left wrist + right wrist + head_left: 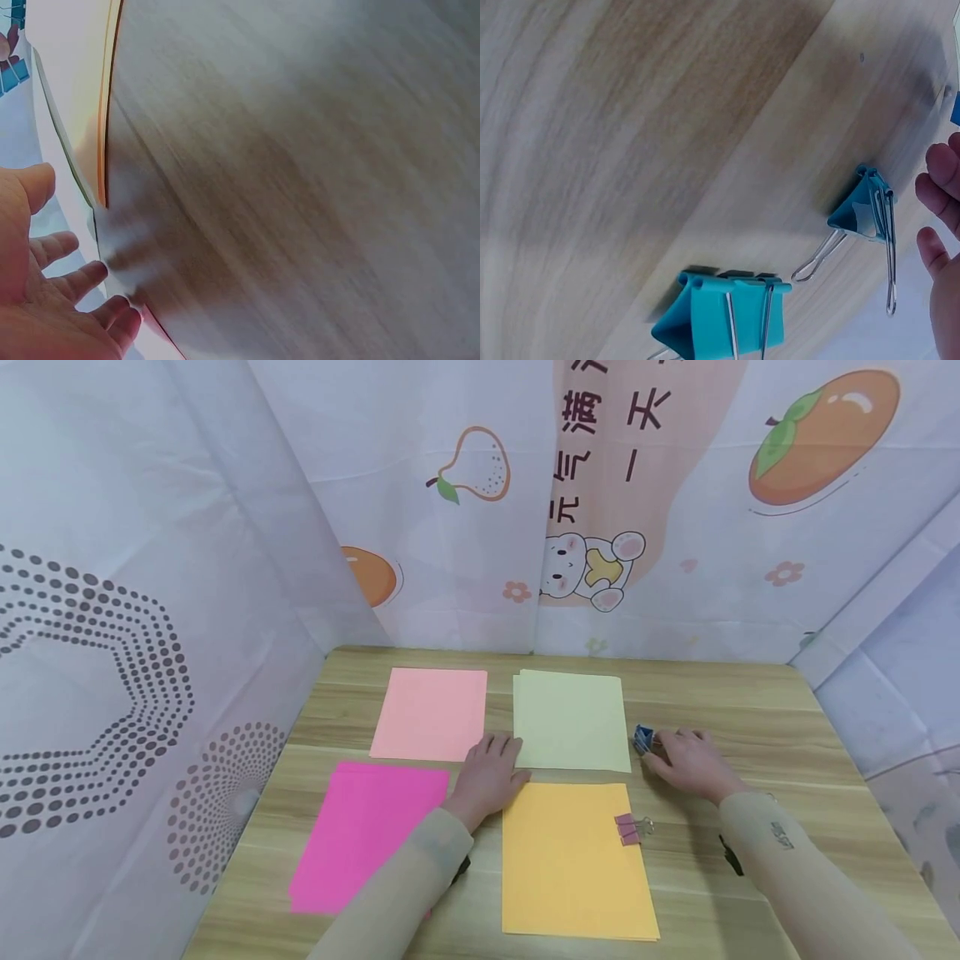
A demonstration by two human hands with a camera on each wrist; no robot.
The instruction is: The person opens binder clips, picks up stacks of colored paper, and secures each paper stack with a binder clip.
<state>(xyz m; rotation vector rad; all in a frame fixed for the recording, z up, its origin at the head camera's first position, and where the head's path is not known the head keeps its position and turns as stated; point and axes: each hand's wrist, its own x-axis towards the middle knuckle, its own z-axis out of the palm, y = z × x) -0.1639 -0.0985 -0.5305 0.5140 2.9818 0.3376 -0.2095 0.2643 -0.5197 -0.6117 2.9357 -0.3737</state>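
Over on the right side of the wood-grain surface point(787, 718), the right hand point(693, 764) is sitting right next to a small blue binder clip point(643, 739), which is lying just beside the pale green sheets point(573, 722). Its fingers are bending toward the clip's wire handle, but honestly I can't tell if that grip is actually pinching it or just touching it. The left hand point(487, 777) is lying palm down among the papers, grip relaxed and wide open, not holding anything, fingertips pointing around the gap between the light pink sheets point(431, 714) and the green ones. Hot pink sheets point(375, 827) are sitting to its left, and yellow-orange sheets point(570, 860) are lying to its right, with a pink binder clip point(628, 829) biting their right edge. Going by the right wrist view, two teal binder clips point(750, 315) are also sitting near the right hand.
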